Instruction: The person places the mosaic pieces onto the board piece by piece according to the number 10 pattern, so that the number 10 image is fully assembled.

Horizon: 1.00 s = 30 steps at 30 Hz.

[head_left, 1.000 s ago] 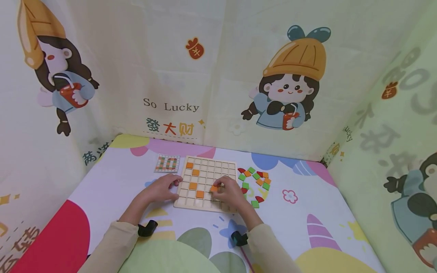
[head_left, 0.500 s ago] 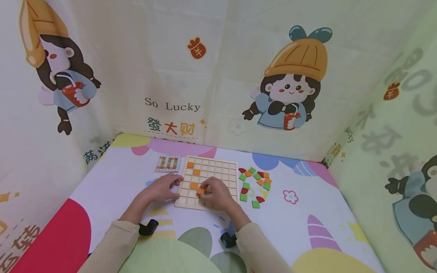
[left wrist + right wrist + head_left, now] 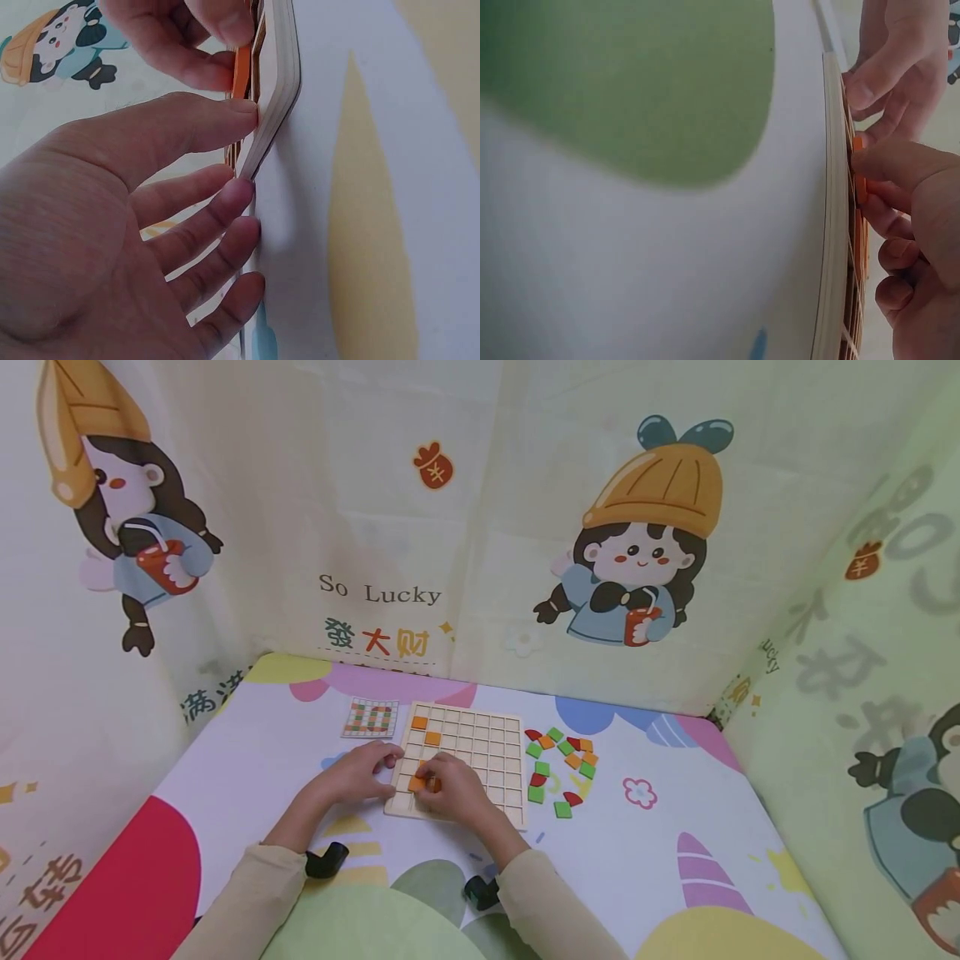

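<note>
Clearly the largest thing is the printed curtain, hanging along the far side and down both flanks. In front of it spreads the patterned tablecloth, and on that lies the wooden grid board, a little left of centre.

The left hand rests at the board's left edge, thumb on the rim and the other fingers loosely extended, gripping nothing. If that touch is as light as it looks, a sideways push on the board could make it slide or turn. The right hand reaches over the near left part of the board, thumb and fingers pinching an orange tile.

Beyond the left hand, just left of the board's far corner, lies a small pattern card. Right of the board, loose pieces in green, orange and red are scattered; a few sit near the right edge, where a shifting board might shove them.

Smallest are the single tiles. Two orange tiles lie in plain sight in far left cells, and more orange shows around the right fingers, partly hidden. The pinched orange tile is at the near left, close to the left thumb; whether it sits fully in a cell I cannot tell. Lowered askew, it could catch on a grid ridge, and the crowding fingertips could knock a neighbouring tile out of line.
</note>
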Each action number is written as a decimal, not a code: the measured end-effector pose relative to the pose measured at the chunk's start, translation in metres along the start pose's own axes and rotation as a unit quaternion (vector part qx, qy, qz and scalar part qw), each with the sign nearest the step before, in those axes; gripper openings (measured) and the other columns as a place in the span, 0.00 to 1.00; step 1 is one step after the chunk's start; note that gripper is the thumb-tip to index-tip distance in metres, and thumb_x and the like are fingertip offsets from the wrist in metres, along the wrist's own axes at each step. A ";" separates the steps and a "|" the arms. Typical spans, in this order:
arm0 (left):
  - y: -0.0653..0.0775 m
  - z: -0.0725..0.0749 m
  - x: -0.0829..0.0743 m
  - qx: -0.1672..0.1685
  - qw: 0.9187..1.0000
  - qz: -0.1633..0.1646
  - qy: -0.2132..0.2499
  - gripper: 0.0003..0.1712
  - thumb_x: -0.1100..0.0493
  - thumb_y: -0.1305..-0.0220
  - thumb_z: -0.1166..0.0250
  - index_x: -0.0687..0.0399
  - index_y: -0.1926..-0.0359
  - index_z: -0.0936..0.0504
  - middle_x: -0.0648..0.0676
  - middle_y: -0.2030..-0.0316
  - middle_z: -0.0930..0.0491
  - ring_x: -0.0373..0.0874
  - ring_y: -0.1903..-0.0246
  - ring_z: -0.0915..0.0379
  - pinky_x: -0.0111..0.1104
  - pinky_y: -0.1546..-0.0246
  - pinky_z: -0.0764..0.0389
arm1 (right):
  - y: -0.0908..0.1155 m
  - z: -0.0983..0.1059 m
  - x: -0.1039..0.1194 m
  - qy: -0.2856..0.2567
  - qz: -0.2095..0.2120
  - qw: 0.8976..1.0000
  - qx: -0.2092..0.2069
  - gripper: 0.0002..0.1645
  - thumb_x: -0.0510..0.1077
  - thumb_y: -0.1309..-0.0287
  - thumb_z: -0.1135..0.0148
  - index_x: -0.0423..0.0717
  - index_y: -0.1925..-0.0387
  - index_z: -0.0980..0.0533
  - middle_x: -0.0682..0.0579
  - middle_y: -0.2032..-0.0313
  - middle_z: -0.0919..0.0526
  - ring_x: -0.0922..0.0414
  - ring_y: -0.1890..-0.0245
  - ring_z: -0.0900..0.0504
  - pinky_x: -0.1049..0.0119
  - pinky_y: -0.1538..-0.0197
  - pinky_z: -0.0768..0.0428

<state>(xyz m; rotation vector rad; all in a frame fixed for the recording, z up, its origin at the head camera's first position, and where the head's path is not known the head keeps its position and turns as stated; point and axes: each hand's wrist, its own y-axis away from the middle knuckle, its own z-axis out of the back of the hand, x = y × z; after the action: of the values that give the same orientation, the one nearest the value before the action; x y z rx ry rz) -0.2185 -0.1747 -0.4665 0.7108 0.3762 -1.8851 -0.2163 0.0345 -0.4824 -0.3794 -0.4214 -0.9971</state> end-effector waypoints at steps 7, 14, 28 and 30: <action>-0.001 0.001 0.000 -0.002 1.000 -0.006 -0.009 0.31 0.60 0.51 0.26 0.59 0.45 0.25 0.52 0.61 0.26 0.44 0.63 0.34 0.36 0.60 0.32 | -0.006 -0.001 0.006 0.012 0.008 1.000 -0.001 0.12 0.48 0.44 0.32 0.53 0.57 0.16 0.59 0.62 0.19 0.64 0.63 0.25 0.73 0.58 0.27; -0.003 0.000 -0.002 0.000 1.000 0.002 -0.002 0.31 0.60 0.51 0.26 0.58 0.45 0.25 0.52 0.61 0.26 0.44 0.62 0.34 0.36 0.59 0.30 | -0.012 -0.002 0.015 0.024 -0.002 1.000 0.001 0.10 0.48 0.46 0.30 0.52 0.61 0.15 0.59 0.65 0.19 0.63 0.64 0.24 0.73 0.60 0.26; -0.002 0.000 0.000 0.000 1.000 0.000 -0.006 0.30 0.60 0.51 0.26 0.58 0.45 0.25 0.52 0.62 0.26 0.44 0.62 0.34 0.36 0.60 0.31 | -0.011 -0.002 0.016 0.009 -0.024 1.000 -0.001 0.13 0.51 0.44 0.32 0.54 0.57 0.16 0.60 0.63 0.18 0.64 0.62 0.24 0.72 0.56 0.25; -0.001 -0.001 0.001 -0.002 1.000 -0.003 -0.005 0.30 0.60 0.51 0.26 0.58 0.45 0.25 0.51 0.62 0.26 0.44 0.62 0.34 0.36 0.60 0.31 | -0.009 0.000 0.014 0.004 -0.022 1.000 -0.007 0.13 0.50 0.44 0.32 0.53 0.57 0.16 0.60 0.62 0.18 0.64 0.62 0.23 0.72 0.55 0.24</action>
<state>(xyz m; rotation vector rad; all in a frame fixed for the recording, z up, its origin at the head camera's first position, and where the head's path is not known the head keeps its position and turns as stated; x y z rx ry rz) -0.2194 -0.1747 -0.4682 0.6989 0.3757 -1.8917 -0.2174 0.0199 -0.4743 -0.3804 -0.4158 -1.0441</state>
